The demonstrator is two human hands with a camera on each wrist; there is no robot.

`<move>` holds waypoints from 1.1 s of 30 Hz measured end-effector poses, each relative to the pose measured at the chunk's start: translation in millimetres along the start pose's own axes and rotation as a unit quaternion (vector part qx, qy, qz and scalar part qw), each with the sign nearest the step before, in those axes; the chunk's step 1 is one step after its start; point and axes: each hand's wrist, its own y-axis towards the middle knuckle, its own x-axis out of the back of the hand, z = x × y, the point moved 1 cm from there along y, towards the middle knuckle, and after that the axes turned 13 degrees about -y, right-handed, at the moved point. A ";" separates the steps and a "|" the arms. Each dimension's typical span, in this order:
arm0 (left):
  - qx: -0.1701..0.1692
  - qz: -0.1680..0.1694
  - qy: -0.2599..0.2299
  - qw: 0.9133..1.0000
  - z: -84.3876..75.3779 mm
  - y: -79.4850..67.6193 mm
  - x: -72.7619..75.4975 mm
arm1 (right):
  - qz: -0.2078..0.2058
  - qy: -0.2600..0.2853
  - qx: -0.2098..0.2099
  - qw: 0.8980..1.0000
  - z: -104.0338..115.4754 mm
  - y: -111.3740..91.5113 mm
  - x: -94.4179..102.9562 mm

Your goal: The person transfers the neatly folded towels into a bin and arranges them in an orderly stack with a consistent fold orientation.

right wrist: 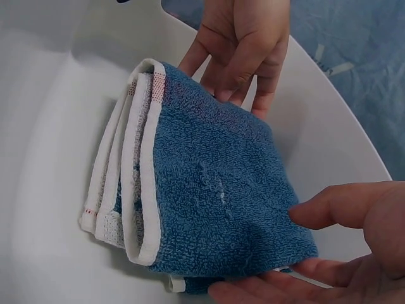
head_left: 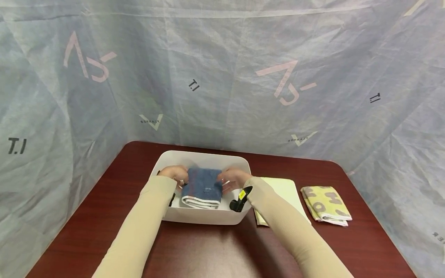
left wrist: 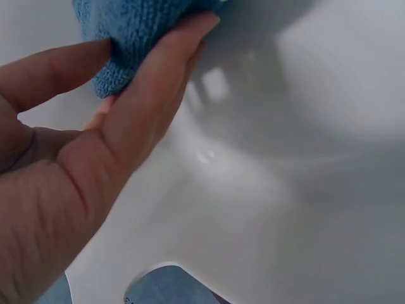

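Observation:
A folded blue towel (head_left: 204,184) with white edging is inside a white plastic bin (head_left: 205,217). My left hand (head_left: 175,173) grips the towel's left side; the left wrist view has the thumb on one face of the cloth and the fingers (left wrist: 152,88) along the other. On the opposite side, my right hand (head_left: 235,177) holds the right edge. Its thumb (right wrist: 329,206) lies against the upper face in the right wrist view, while the fingers reach beneath the bottom layers. The stacked folds with their white hems face the near side of the bin.
Right of the bin lies a pale yellow folded cloth (head_left: 283,189), partly behind my right forearm. Farther right is a yellow towel (head_left: 325,202) with grey letters, folded. The dark red table (head_left: 194,247) ends at a grey sheet (head_left: 215,96) hanging behind it.

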 end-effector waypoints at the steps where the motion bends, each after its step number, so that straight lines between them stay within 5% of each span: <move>1: 0.000 -0.002 0.000 1.000 0.3 -0.5 0.3 | 0.003 0.000 0.000 1.000 -0.2 0.3 -0.1; 13: -0.006 -0.033 -0.011 0.999 3.4 -4.9 1.5 | 0.010 -0.020 0.004 1.000 3.1 -3.6 1.0; 23: -0.051 -0.064 -0.049 0.995 -2.3 -0.5 4.9 | -0.027 -0.015 0.014 0.999 3.9 -5.3 6.5; 33: -0.112 -0.054 -0.131 0.984 -12.5 -4.3 12.0 | -0.055 -0.032 0.062 0.996 15.5 -18.0 18.8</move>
